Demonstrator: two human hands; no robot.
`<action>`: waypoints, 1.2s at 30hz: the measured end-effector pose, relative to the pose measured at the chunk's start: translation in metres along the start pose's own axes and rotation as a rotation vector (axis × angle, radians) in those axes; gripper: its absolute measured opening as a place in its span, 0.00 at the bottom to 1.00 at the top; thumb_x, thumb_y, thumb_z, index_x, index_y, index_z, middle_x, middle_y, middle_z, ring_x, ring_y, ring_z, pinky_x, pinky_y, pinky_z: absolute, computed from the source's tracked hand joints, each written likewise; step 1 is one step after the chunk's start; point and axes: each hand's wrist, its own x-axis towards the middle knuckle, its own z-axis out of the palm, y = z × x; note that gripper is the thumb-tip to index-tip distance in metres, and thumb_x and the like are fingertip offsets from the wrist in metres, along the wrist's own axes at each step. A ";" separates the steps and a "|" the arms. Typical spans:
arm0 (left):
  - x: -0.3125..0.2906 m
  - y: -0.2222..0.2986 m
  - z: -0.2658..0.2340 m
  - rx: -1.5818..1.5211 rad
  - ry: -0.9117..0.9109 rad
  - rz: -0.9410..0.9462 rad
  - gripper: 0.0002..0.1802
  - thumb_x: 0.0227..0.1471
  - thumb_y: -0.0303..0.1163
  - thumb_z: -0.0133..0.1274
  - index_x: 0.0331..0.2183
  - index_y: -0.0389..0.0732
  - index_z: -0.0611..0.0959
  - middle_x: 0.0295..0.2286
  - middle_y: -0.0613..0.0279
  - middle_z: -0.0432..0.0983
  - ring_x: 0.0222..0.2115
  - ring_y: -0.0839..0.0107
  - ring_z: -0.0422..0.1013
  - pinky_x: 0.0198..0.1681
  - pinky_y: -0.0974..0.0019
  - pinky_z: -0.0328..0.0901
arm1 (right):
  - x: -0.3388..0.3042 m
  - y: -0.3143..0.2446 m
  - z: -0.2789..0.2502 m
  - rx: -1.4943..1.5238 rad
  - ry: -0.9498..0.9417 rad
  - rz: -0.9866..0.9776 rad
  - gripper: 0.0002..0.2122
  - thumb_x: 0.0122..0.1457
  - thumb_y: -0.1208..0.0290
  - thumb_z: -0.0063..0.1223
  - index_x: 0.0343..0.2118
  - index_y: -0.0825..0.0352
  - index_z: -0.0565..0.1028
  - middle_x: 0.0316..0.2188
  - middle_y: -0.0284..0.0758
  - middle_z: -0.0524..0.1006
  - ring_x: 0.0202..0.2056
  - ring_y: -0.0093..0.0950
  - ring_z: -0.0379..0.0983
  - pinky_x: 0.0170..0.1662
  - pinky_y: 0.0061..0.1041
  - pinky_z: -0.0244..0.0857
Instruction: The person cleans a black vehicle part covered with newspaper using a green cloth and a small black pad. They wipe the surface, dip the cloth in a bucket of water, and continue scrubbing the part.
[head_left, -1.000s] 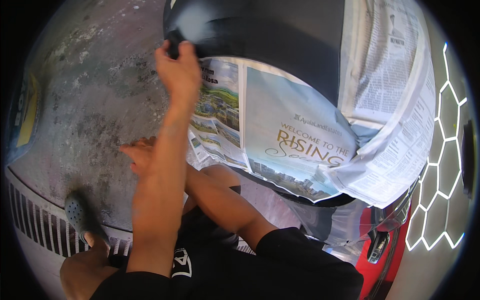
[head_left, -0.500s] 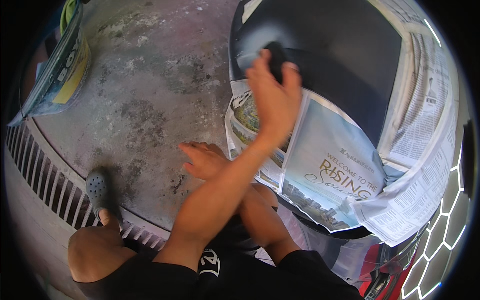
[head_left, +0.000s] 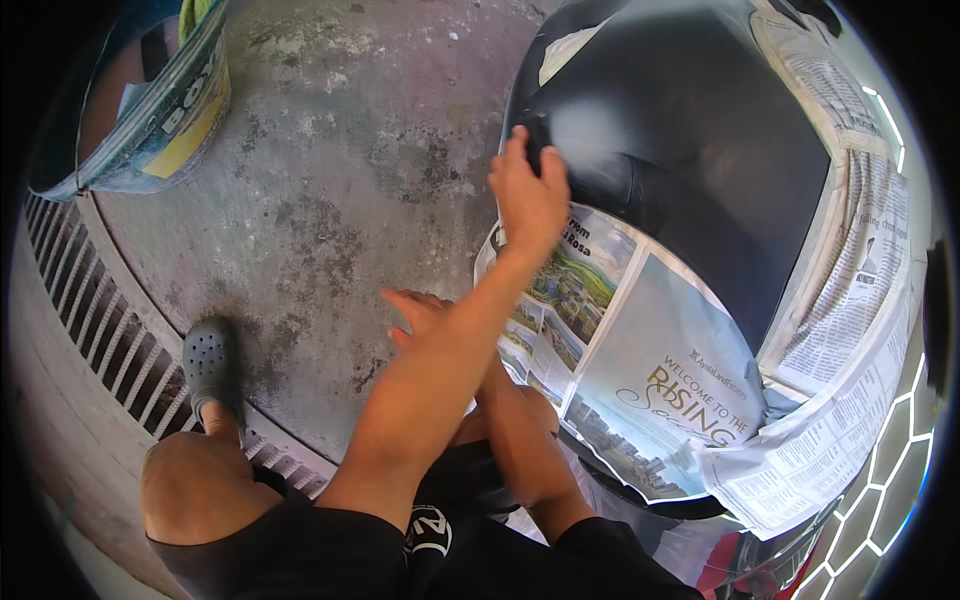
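Note:
My left hand (head_left: 530,200) reaches up across my right arm and grips a small black block (head_left: 538,140), its fingers curled round it. The block is at the left edge of a curved black panel (head_left: 690,130), which has a pale sheen near it. Sheets of newspaper (head_left: 670,340) cover the area along the panel's near and right sides. Lower down, my right hand (head_left: 418,312) is partly hidden behind my left forearm. Its visible fingers stretch out to the left, and it shows nothing held.
At the upper left stands a bucket (head_left: 190,140) with a green cloth (head_left: 194,15) at its rim. A metal drain grate (head_left: 100,320) runs along the stained concrete floor (head_left: 330,200). My foot in a grey clog (head_left: 211,360) rests beside the grate.
My left hand and the block have moved over the panel to its left edge. The view has shifted, bringing more of the bucket into sight. My right hand keeps much the same pose.

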 end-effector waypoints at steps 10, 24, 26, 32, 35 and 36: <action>0.005 0.035 0.005 -0.020 -0.045 0.178 0.32 0.67 0.35 0.60 0.65 0.28 0.76 0.51 0.40 0.77 0.54 0.47 0.70 0.62 0.51 0.66 | -0.005 0.013 0.002 0.037 0.035 -0.111 0.31 0.69 0.63 0.59 0.73 0.67 0.66 0.71 0.52 0.70 0.72 0.50 0.65 0.73 0.45 0.61; 0.000 0.073 0.005 -0.014 -0.119 0.128 0.31 0.67 0.35 0.58 0.64 0.27 0.75 0.53 0.34 0.76 0.55 0.41 0.70 0.62 0.44 0.66 | 0.012 0.010 0.009 -0.216 -0.032 0.004 0.34 0.68 0.62 0.60 0.74 0.67 0.65 0.71 0.52 0.69 0.71 0.51 0.66 0.73 0.45 0.62; -0.037 0.102 0.009 -0.087 -0.188 0.273 0.31 0.66 0.38 0.59 0.63 0.28 0.77 0.55 0.33 0.77 0.58 0.40 0.73 0.64 0.47 0.67 | 0.011 -0.003 0.002 -0.155 -0.120 0.003 0.34 0.68 0.62 0.60 0.74 0.66 0.65 0.72 0.52 0.69 0.72 0.50 0.66 0.73 0.44 0.62; 0.066 0.031 -0.004 0.049 -0.027 -0.138 0.30 0.65 0.34 0.58 0.62 0.29 0.74 0.52 0.34 0.74 0.54 0.39 0.69 0.62 0.43 0.65 | 0.008 0.014 0.010 0.123 0.002 -0.087 0.32 0.69 0.63 0.60 0.74 0.63 0.66 0.71 0.50 0.70 0.72 0.49 0.64 0.72 0.46 0.62; -0.006 0.083 0.020 -0.082 -0.074 0.205 0.31 0.64 0.35 0.61 0.63 0.30 0.75 0.50 0.38 0.75 0.53 0.44 0.70 0.61 0.48 0.66 | 0.010 0.002 0.002 -0.146 -0.142 0.096 0.32 0.68 0.64 0.59 0.74 0.65 0.66 0.72 0.51 0.69 0.71 0.50 0.67 0.72 0.45 0.63; -0.016 0.101 0.022 -0.121 -0.099 0.278 0.31 0.63 0.34 0.62 0.63 0.31 0.75 0.50 0.38 0.75 0.54 0.45 0.69 0.61 0.47 0.65 | 0.011 -0.002 0.000 -0.134 -0.122 0.077 0.33 0.68 0.64 0.59 0.74 0.64 0.65 0.72 0.50 0.69 0.71 0.49 0.67 0.73 0.45 0.62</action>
